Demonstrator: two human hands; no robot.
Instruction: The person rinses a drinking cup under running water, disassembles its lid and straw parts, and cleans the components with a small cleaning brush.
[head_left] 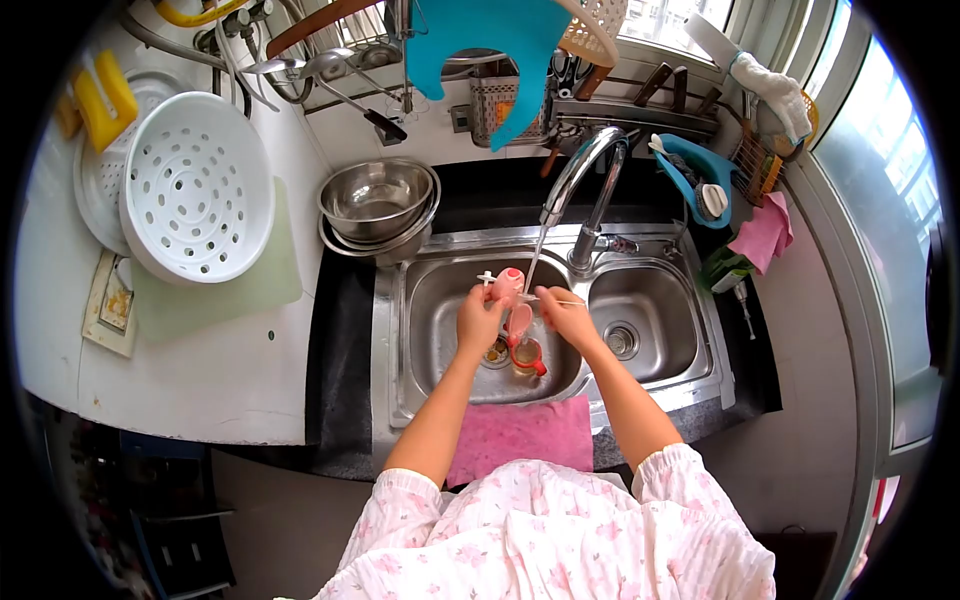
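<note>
Over the left basin of the steel sink (425, 330), my left hand (481, 318) is closed on a small pink item (509, 284) with a red round spot on it. A white stick end shows beside its fingers. My right hand (567, 316) pinches a thin white stick (570, 302) just right of the pink item. Water runs from the curved faucet (603, 165) close to both hands. Below them in the basin are a pink spoon-like piece (519, 320) and a red-rimmed cup (527, 354), near the drain.
Stacked steel bowls (375, 200) stand behind left of the sink. A pink cloth (522, 438) hangs over the front edge. A blue basket (697, 185) is at the back right. A white colander (198, 188) hangs at left, and utensils hang above.
</note>
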